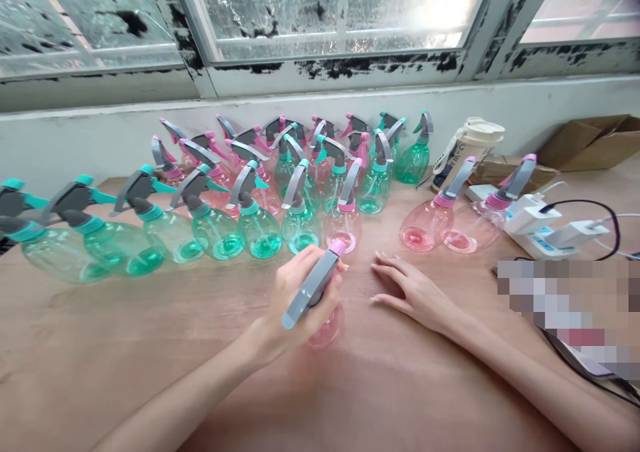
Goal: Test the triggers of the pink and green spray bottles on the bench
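Observation:
My left hand (300,299) is closed round the neck of a pink spray bottle (327,329), whose grey trigger head with a pink nozzle shows above the fingers. Part of that bottle's body is hidden behind the hand. To its right, my right hand (410,289) rests near the tabletop with fingers apart and nothing in them. Just beyond the left hand stands another pink spray bottle (344,229), at the end of a row of green spray bottles (260,232). Two more pink bottles (425,229) stand past the right hand.
Behind the front row, several pink and green spray bottles (375,189) stand by the wall. A lidded cup (467,149), a cardboard box (593,142) and a power strip (537,239) with white chargers and cables are at the right. The wooden table (125,345) runs below a window.

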Tool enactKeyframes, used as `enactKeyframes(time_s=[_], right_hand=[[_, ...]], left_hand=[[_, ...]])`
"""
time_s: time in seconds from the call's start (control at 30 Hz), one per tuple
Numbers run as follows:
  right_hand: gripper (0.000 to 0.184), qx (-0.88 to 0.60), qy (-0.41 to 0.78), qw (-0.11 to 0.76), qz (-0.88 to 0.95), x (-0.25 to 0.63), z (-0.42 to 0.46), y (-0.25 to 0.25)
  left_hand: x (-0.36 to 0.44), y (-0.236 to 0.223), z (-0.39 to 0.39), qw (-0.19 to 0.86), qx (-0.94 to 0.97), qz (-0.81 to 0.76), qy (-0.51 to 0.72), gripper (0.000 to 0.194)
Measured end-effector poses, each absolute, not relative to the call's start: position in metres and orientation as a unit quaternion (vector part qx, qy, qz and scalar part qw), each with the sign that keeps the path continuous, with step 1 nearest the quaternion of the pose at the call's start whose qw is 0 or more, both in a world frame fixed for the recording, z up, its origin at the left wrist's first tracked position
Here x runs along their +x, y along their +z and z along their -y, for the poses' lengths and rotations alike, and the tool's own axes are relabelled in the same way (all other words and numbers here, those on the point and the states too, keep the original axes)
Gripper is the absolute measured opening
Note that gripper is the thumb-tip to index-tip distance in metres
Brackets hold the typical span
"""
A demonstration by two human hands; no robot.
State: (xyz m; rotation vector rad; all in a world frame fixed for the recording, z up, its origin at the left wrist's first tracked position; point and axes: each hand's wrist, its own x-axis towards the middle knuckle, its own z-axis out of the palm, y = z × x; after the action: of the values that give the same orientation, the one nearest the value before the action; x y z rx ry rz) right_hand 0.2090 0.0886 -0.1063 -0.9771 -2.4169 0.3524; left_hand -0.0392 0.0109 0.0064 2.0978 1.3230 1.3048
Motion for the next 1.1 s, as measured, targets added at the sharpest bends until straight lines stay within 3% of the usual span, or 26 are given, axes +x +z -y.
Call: enactKeyframes(time_s=[0.47,1.1], right_hand=[[0.054,-0.358,0.153,0.243,0.888,0.199,-0.097,-0.105],[0.049,-0.349,0.192,0.23,0.888,0.204,-0.101,-0.104]], left_hand=[[-0.036,0.001,-0.054,0.216,0.709,-0.481,0.468,0.017],[-0.04,-0.005,-0.053,0.188,0.721,-0.473,0.47,0.019]])
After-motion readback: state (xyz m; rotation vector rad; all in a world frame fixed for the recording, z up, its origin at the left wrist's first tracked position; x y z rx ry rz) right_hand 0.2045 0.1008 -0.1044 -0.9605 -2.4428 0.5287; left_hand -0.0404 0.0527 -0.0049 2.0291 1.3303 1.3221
